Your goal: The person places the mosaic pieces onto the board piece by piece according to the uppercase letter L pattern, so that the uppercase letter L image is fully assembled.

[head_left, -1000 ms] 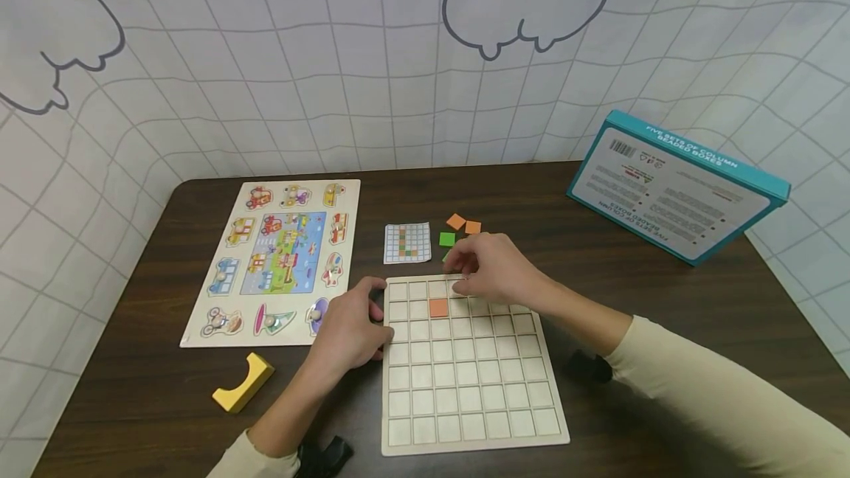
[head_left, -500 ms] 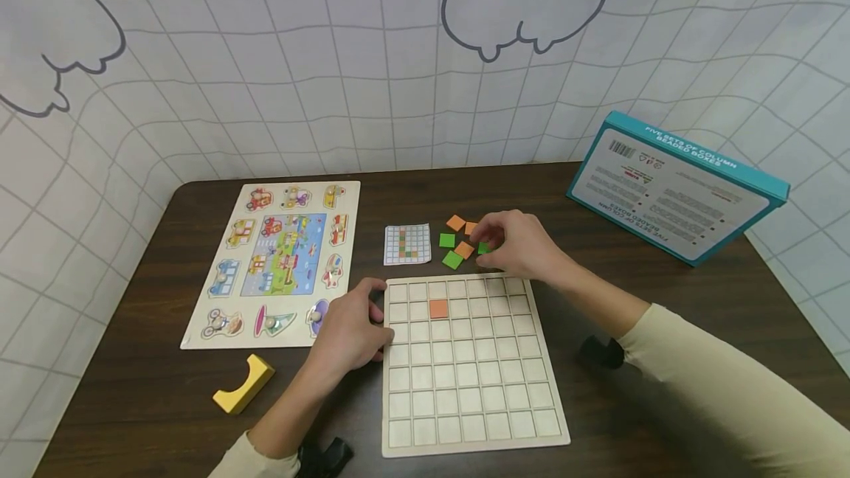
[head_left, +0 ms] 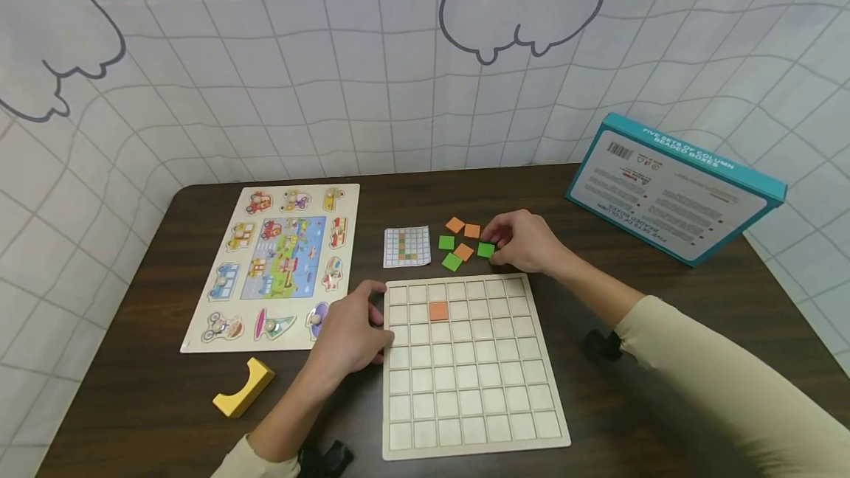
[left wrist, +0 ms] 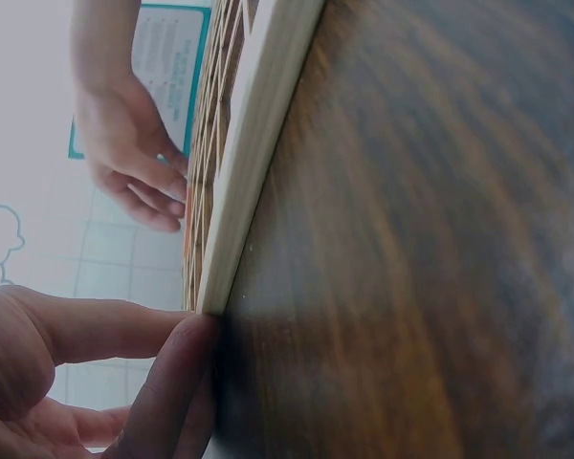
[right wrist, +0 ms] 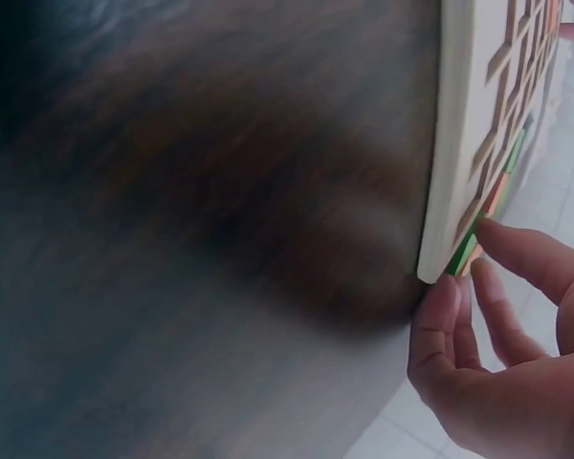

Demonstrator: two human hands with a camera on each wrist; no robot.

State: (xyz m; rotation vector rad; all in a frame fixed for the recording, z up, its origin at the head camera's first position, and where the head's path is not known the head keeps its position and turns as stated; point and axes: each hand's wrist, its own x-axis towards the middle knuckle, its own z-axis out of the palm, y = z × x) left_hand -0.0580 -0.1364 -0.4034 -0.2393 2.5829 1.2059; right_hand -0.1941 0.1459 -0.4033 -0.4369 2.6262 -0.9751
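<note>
Right fingers (head_left: pixel 494 240) pinching green tile (head_left: pixel 485 249), grip half hidden; left fingers (head_left: pixel 372 299) against grid board (head_left: pixel 465 442).

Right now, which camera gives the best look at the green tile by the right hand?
The head view: the green tile lies flat on the table, its whole top visible, with the right hand at its edge. The right wrist view shows only a thin green sliver beyond the grid board. The left wrist view does not show it.
</note>
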